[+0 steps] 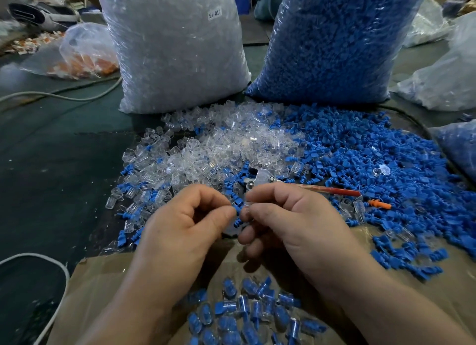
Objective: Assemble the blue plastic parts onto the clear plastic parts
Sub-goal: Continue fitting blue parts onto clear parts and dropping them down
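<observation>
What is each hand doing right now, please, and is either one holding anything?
Left hand: closed, pinching a blue part.
Right hand: closed, pinching a clear part.

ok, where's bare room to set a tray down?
Dark mat left of the clear pile, between far cable and near cable. Also cardboard left of the left forearm. Crowded: blue pile ahead, assembled parts between the forearms.

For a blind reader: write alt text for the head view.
The left hand pinches a blue part against a clear part pinched by the right hand. Behind lie a clear pile, a blue pile, a white bag and a blue bag; joined pieces lie nearest.
</observation>
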A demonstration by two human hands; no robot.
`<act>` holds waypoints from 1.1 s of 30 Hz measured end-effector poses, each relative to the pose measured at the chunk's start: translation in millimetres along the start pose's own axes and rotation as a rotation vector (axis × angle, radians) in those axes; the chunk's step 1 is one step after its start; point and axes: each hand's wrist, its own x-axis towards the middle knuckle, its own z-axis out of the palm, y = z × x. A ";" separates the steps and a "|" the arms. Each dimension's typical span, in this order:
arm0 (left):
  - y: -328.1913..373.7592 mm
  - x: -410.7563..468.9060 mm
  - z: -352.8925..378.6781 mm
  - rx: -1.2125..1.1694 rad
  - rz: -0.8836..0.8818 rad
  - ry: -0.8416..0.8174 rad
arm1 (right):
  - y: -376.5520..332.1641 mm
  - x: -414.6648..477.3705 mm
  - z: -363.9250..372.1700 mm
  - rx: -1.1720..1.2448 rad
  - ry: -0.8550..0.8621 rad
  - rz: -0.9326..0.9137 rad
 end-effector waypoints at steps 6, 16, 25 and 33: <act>6.4 -5.8 0.6 -0.159 -0.031 -0.038 | -2.8 -2.0 -0.1 0.175 -0.088 0.049; 15.7 -11.1 3.8 -0.168 0.055 -0.074 | -3.8 -1.3 -2.6 0.366 -0.183 0.091; 17.0 -10.3 1.7 -0.500 -0.155 -0.202 | -8.7 -7.1 -1.6 0.403 -0.245 0.093; 16.7 -6.2 -2.7 -0.656 -0.230 -0.319 | -6.8 -10.6 1.4 0.259 -0.161 0.001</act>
